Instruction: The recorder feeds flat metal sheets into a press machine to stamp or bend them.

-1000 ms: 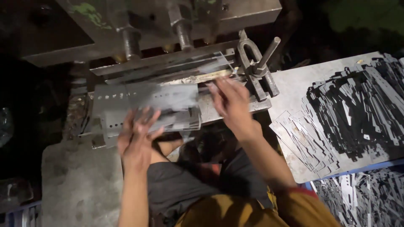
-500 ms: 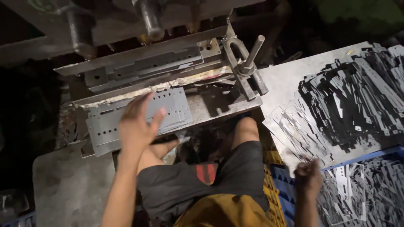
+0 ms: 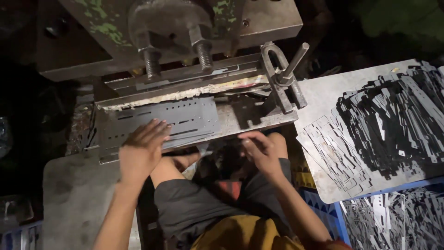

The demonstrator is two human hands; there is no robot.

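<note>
Nearest, the person's knees in dark shorts sit just below the press bed. The left hand lies flat at the bed's front edge, fingers spread and extended, pressing on the perforated metal strip without gripping it. The right hand hovers just under the bed's front edge, fingers loosely curled; whether it holds anything, I cannot tell. The strip lies lengthwise on the bed's left half. Right of the bed, a metal tray carries a heap of dark punched pieces. Beyond the bed rises the press head with two threaded bolts.
</note>
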